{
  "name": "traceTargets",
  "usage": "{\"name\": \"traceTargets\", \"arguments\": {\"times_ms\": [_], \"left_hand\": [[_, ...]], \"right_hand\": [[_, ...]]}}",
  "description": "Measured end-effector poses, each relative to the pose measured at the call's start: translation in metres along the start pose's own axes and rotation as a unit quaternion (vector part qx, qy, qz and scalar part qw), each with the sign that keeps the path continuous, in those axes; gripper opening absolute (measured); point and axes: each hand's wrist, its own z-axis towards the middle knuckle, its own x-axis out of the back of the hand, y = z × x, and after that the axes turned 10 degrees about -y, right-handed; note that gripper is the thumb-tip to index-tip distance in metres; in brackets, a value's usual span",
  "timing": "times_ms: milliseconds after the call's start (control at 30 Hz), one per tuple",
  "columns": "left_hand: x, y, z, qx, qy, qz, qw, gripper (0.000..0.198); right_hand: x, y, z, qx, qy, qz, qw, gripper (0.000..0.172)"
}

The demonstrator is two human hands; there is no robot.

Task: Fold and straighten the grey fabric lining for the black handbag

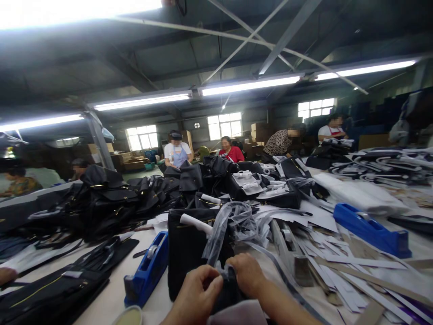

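Side by side at the front edge of the table are my left hand and my right hand. Both are closed, fingers pinching a clear plastic strip that runs up to a tangled heap of the same film. Below and between them lies dark material, partly hidden by my fingers. Just beyond stands a black bag with a white paper roll on top. A blue tape dispenser sits left of the bag, and a grey tape dispenser is to the right of my hands.
Black bags pile up across the table's far side. Cut cardboard strips spread at right, near another blue tape dispenser. A round container stands at the front left. Several co-workers sit or stand beyond; one person's hand shows at far left.
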Motion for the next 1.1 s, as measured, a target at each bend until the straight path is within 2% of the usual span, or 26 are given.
{"name": "traceTargets", "arguments": {"times_ms": [67, 133, 200, 233, 300, 400, 467, 533, 600, 633, 700, 733, 767, 833, 900, 967, 1000, 1033, 1067, 1100], "left_hand": [[0.001, -0.005, 0.015, 0.027, -0.018, -0.065, 0.997, 0.035], [0.001, -0.008, 0.028, 0.054, -0.047, -0.114, 0.991, 0.045], [-0.001, -0.006, 0.037, 0.069, -0.077, -0.143, 0.984, 0.056], [-0.003, -0.004, 0.040, 0.071, -0.088, -0.159, 0.981, 0.059], [-0.006, 0.004, 0.043, 0.066, -0.101, -0.195, 0.973, 0.057], [-0.007, 0.014, 0.039, 0.044, -0.105, -0.256, 0.960, 0.048], [-0.003, 0.020, 0.031, 0.013, -0.115, -0.306, 0.945, 0.043], [0.003, 0.027, 0.020, -0.029, -0.147, -0.339, 0.929, 0.037], [0.010, 0.040, 0.005, -0.058, -0.207, -0.341, 0.915, 0.033], [0.013, 0.048, -0.001, -0.066, -0.236, -0.331, 0.911, 0.031], [0.017, 0.065, -0.012, -0.086, -0.271, -0.314, 0.906, 0.026], [0.017, 0.073, -0.014, -0.098, -0.273, -0.302, 0.908, 0.023], [0.016, 0.079, -0.015, -0.112, -0.257, -0.284, 0.917, 0.020], [0.012, 0.084, -0.011, -0.148, -0.184, -0.239, 0.942, 0.017], [0.005, 0.078, -0.003, -0.178, -0.077, -0.203, 0.960, 0.016], [-0.002, 0.068, 0.005, -0.190, 0.013, -0.198, 0.962, 0.014], [-0.006, 0.063, 0.008, -0.189, 0.047, -0.201, 0.960, 0.014], [-0.010, 0.060, 0.010, -0.185, 0.077, -0.204, 0.958, 0.015], [-0.014, 0.058, 0.012, -0.182, 0.104, -0.209, 0.955, 0.016], [-0.017, 0.058, 0.014, -0.181, 0.130, -0.211, 0.952, 0.017]], "right_hand": [[-0.006, -0.002, -0.017, 0.009, 0.067, -0.031, 0.997, 0.028], [-0.010, -0.008, -0.035, 0.086, 0.179, -0.070, 0.978, 0.034], [-0.011, -0.018, -0.048, 0.197, 0.300, -0.113, 0.927, 0.037], [-0.009, -0.025, -0.053, 0.247, 0.342, -0.131, 0.897, 0.036], [-0.003, -0.037, -0.060, 0.318, 0.369, -0.146, 0.861, 0.029], [0.012, -0.043, -0.070, 0.382, 0.362, -0.103, 0.844, 0.023], [0.026, -0.033, -0.078, 0.349, 0.385, -0.072, 0.851, 0.037], [0.041, -0.018, -0.085, 0.246, 0.402, -0.073, 0.879, 0.054], [0.055, -0.004, -0.086, 0.167, 0.372, -0.086, 0.909, 0.068], [0.062, 0.002, -0.084, 0.157, 0.347, -0.081, 0.921, 0.073], [0.072, 0.007, -0.080, 0.171, 0.304, -0.040, 0.936, 0.071], [0.077, 0.008, -0.079, 0.170, 0.288, -0.008, 0.942, 0.062], [0.082, 0.008, -0.081, 0.155, 0.281, 0.025, 0.947, 0.048], [0.094, 0.007, -0.094, 0.109, 0.295, 0.064, 0.947, 0.024], [0.111, 0.008, -0.121, 0.090, 0.340, 0.052, 0.934, 0.017], [0.127, 0.009, -0.158, 0.112, 0.359, 0.028, 0.926, 0.023], [0.133, 0.008, -0.176, 0.114, 0.332, 0.039, 0.936, 0.030], [0.137, 0.006, -0.194, 0.106, 0.273, 0.074, 0.953, 0.035], [0.139, 0.002, -0.208, 0.095, 0.178, 0.132, 0.970, 0.035], [0.138, -0.003, -0.219, 0.083, 0.068, 0.198, 0.974, 0.031]]}}
